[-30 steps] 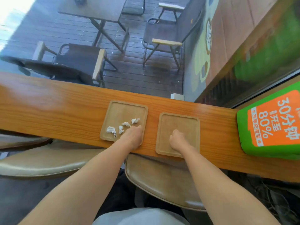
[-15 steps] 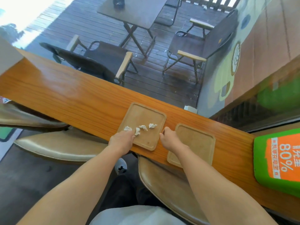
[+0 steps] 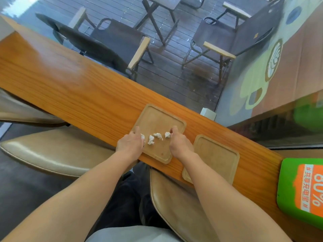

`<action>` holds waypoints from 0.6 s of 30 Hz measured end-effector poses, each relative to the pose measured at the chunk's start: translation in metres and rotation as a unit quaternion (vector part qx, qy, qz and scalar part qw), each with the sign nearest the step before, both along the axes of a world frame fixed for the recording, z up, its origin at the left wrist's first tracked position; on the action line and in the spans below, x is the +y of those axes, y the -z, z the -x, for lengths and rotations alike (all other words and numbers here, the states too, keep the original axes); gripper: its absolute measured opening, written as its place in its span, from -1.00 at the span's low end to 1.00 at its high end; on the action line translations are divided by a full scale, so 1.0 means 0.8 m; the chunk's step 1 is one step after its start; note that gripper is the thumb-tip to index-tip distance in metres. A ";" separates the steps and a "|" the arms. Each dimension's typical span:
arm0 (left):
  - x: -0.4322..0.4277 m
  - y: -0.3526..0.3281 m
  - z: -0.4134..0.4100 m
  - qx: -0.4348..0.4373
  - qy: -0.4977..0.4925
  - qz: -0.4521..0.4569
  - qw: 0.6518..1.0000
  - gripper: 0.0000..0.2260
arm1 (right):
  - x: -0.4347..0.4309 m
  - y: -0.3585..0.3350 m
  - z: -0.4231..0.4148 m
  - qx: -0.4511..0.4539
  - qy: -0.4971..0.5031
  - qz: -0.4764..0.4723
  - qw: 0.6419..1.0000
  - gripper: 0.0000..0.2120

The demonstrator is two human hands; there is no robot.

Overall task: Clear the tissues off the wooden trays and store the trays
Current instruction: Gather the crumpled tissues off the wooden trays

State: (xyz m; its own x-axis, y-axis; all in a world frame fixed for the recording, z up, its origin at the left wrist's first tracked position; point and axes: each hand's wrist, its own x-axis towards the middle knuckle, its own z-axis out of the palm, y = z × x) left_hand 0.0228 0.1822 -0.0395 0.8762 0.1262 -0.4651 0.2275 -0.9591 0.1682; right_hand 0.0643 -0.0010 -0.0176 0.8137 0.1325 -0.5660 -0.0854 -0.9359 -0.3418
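Now two hands [image 3: 130, 143] [image 3: 178, 144] grip one of two trays [image 3: 157, 119] [image 3: 218, 154], four tissues [image 3: 158, 135] aboard.

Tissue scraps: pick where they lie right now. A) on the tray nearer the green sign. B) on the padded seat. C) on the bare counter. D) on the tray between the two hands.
D: the white tissue scraps sit on the left tray, between the left hand and right hand; the right tray holds none.

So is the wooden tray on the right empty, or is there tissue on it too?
Empty, as far as it shows. The right tray has a bare surface; the tissue bits lie only on the left tray. The right forearm hides its near-left corner.
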 end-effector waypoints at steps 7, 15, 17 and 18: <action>0.009 0.017 -0.008 0.003 0.018 0.005 1.000 -0.67 | 0.011 0.018 -0.010 0.037 -0.005 0.017 0.999 -0.72; 0.011 0.037 -0.011 0.026 0.040 0.000 0.999 -0.56 | 0.014 0.035 -0.013 0.055 0.002 0.023 0.998 -0.79; 0.010 0.039 -0.011 0.024 0.042 0.001 0.999 -0.55 | 0.016 0.039 -0.014 0.049 0.006 0.033 0.998 -0.78; 0.010 0.039 -0.012 0.027 0.048 -0.002 0.999 -0.54 | 0.017 0.040 -0.014 0.048 0.005 0.041 0.998 -0.75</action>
State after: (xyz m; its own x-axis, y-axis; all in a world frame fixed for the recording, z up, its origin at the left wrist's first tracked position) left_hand 0.0327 0.1904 -0.0710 0.8582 0.0456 -0.5113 0.1436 -0.9776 0.1540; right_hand 0.0754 0.0129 -0.0493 0.7558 0.0738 -0.6506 -0.1241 -0.9594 -0.2531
